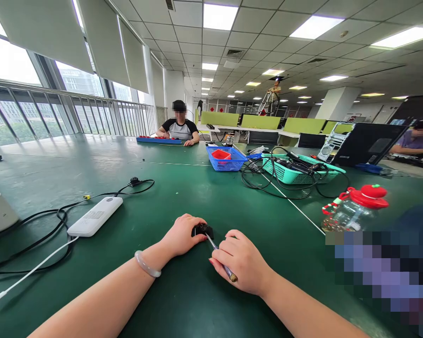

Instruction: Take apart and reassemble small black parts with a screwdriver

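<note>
My left hand point(182, 236), with a pale bangle on the wrist, is closed over a small black part point(202, 230) and holds it down on the green table point(197, 197). My right hand point(240, 260) is closed round a thin screwdriver point(221, 261). Its tip points into the black part, and its brown butt end sticks out behind my fingers.
A white power bank point(95, 216) with cables lies to the left. A clear bottle with a red lid point(356, 209) lies on the right. Further back stand a blue basket point(226, 159) and a teal basket point(296, 169) full of cables. A person point(179, 126) sits at the far edge.
</note>
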The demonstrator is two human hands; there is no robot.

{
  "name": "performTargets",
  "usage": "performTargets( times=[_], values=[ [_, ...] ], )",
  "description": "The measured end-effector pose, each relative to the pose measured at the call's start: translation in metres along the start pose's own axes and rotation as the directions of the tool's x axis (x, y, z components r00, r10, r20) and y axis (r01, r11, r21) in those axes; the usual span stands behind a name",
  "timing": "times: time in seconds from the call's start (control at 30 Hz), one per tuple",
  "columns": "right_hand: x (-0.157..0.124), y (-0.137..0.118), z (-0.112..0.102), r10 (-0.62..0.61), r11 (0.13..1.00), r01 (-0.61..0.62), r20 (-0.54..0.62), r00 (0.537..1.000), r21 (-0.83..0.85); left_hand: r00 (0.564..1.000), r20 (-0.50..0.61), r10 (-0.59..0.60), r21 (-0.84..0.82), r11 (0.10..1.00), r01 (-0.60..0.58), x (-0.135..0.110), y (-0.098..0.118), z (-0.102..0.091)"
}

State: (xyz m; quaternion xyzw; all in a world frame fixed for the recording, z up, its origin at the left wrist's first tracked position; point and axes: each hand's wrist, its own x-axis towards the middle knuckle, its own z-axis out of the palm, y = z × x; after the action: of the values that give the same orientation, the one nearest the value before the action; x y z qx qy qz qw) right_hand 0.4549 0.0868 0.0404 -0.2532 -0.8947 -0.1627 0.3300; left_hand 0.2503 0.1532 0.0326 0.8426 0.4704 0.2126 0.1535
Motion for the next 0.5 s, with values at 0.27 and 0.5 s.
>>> performTargets(
  times=[0.27,0.5],
  values=[
    [-0.0016,0.0040,0.0023,0.005,1.000,-0.005,-0.033,0.999,-0.001,0.999,0.013,-0.037,-0.019,0.999,0.037,0.0002,-0.0005,0.0014],
    [-0.0034,0.0086,0.0039,0.047,0.999,-0.046,-0.049,0.998,0.025,0.999,0.012,-0.037,0.004,0.999,0.037,0.0008,-0.0009,0.0020]
  ],
)
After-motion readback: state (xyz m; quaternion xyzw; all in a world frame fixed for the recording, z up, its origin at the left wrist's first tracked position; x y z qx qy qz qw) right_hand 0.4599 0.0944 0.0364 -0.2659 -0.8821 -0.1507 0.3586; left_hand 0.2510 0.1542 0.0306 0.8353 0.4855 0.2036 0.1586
